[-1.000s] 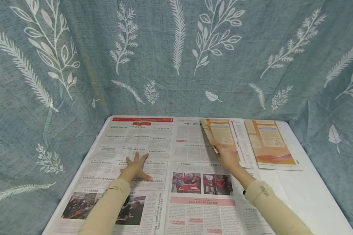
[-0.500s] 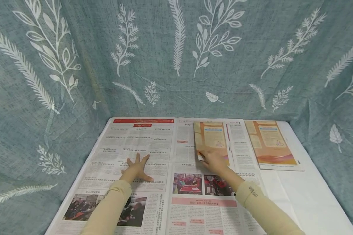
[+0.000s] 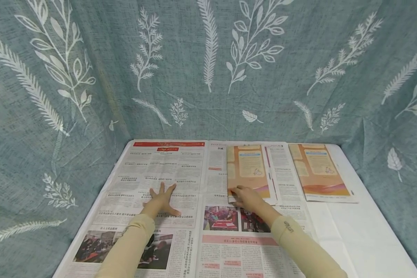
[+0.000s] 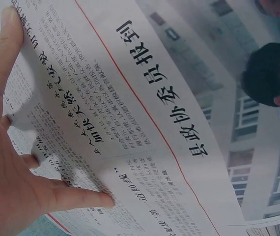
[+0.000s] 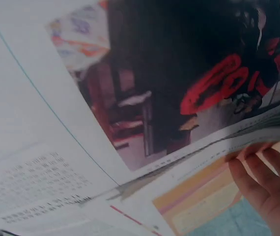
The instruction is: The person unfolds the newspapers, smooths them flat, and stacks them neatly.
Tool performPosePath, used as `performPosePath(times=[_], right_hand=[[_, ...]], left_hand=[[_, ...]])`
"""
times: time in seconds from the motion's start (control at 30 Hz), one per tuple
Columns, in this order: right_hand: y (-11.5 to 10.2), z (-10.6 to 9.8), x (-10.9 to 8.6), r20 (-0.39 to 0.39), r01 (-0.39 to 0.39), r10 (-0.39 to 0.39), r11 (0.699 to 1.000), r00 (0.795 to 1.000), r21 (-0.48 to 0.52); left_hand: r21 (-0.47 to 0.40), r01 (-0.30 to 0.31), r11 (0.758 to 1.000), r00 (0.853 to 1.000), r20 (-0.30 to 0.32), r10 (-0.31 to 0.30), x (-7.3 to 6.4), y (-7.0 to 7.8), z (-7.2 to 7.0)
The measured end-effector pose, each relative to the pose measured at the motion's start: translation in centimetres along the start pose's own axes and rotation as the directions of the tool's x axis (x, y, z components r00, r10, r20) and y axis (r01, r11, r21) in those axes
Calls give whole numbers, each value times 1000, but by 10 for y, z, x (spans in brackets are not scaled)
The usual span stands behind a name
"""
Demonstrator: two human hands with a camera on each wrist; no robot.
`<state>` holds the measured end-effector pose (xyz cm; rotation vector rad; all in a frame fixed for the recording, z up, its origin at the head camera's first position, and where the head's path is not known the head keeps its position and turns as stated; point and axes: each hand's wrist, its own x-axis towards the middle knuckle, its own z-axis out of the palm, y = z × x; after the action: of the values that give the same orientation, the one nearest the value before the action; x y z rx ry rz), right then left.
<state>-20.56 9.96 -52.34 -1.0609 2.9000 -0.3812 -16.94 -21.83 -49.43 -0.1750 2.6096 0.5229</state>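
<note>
My right hand point(image 3: 248, 199) is at the near left corner of a thin orange booklet point(image 3: 248, 166) that lies on the newspaper right of centre. In the right wrist view its bent fingers point(image 5: 260, 174) are at the near edge of the booklet point(image 5: 204, 199); how the thumb lies is mostly hidden. My left hand point(image 3: 161, 200) rests on the left newspaper page point(image 3: 132, 193) with fingers spread. In the left wrist view the left hand point(image 4: 27, 177) holds nothing, and the thumb and forefinger stand wide apart over the print.
A second orange booklet point(image 3: 319, 170) of the same look lies to the right, partly on the white table cover point(image 3: 361, 231). Behind the table hangs a blue-green curtain point(image 3: 194, 112) with white leaf prints. Printed photos point(image 3: 220, 219) show on the newspaper.
My right hand has brought its booklet left and nearer, from a tilted position down onto the newspaper. The left hand has stayed in place.
</note>
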Motion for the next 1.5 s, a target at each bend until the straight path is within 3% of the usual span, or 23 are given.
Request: performPosePath(times=[0.2, 0.47, 0.63, 0.73, 0.93, 1.1, 1.2, 1.3, 1.37, 1.5], right_hand=[[-2, 0, 2, 31, -6, 8, 996, 999, -83], [-4, -1, -1, -4, 3, -3, 997, 1000, -72], [-6, -1, -3, -2, -44, 44, 999, 999, -22], [-5, -2, -4, 13, -66, 66, 995, 998, 75], [9, -9, -11, 70, -47, 31, 967, 997, 252], [25, -19, -20, -30, -44, 52, 973, 998, 227], [35, -26, -24, -103, -72, 94, 977, 990, 198], [45, -31, -29, -142, -123, 153, 972, 978, 198], [51, -33, -33, -171, -157, 190, 969, 967, 188], [63, -32, -42, -219, -225, 252, 964, 943, 140]], left_hand=[[-10, 1, 1000, 1000, 8, -1, -2, 2, 0], [-18, -6, 1000, 1000, 10, 6, -5, 1, -3], [-11, -20, 1000, 1000, 6, 21, -5, 1, -5], [-8, -42, 999, 999, -3, 42, -6, 0, -6], [101, -73, 992, 997, -29, 76, -12, 6, -8], [221, -150, 964, 988, 7, 152, -15, 31, -4], [215, -225, 950, 974, 26, 225, -14, 47, 0], [205, -305, 930, 951, 8, 310, -13, 60, 6], [226, -357, 906, 927, -31, 373, -10, 69, 11], [299, -438, 848, 867, -108, 487, -4, 83, 20]])
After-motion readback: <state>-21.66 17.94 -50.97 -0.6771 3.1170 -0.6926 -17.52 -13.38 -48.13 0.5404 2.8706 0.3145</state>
